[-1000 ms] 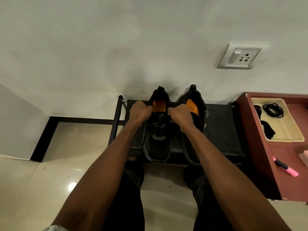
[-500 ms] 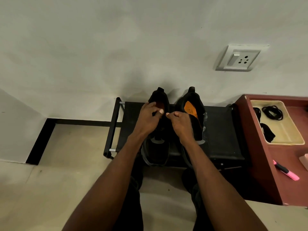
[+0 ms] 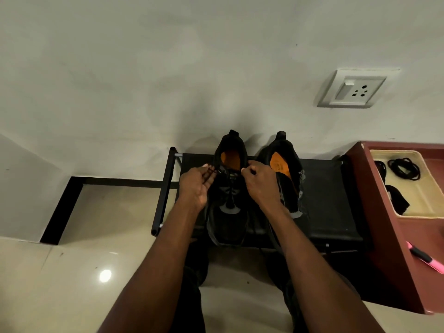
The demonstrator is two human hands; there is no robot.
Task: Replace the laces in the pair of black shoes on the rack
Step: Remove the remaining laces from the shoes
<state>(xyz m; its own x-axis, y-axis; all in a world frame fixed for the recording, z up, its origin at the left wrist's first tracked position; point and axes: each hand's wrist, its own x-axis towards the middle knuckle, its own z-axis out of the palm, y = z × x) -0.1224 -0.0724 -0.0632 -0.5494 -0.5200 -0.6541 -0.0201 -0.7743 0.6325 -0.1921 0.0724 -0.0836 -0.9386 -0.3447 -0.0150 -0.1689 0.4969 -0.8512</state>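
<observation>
Two black shoes with orange insoles stand side by side on a black rack [image 3: 329, 188] against the wall. The left shoe [image 3: 228, 217] has a black lace [image 3: 229, 181] running through its eyelets. My left hand [image 3: 195, 186] pinches one dark lace end at the shoe's left side. On the other side my right hand [image 3: 260, 181] pinches the other end, just beside the collar. The right shoe [image 3: 288, 169] is partly hidden behind my right wrist.
A maroon table [image 3: 394, 255] stands right of the rack. On it a cream tray [image 3: 422, 205] holds coiled black laces [image 3: 404, 168], and a pink marker [image 3: 426, 259] lies near its front. A wall socket [image 3: 355, 88] sits above. Glossy tiled floor spreads left of the rack.
Both hands were together over the left shoe's opening half a second ago. They have drawn apart to either side, each pulling a lace end, uncovering the orange insole.
</observation>
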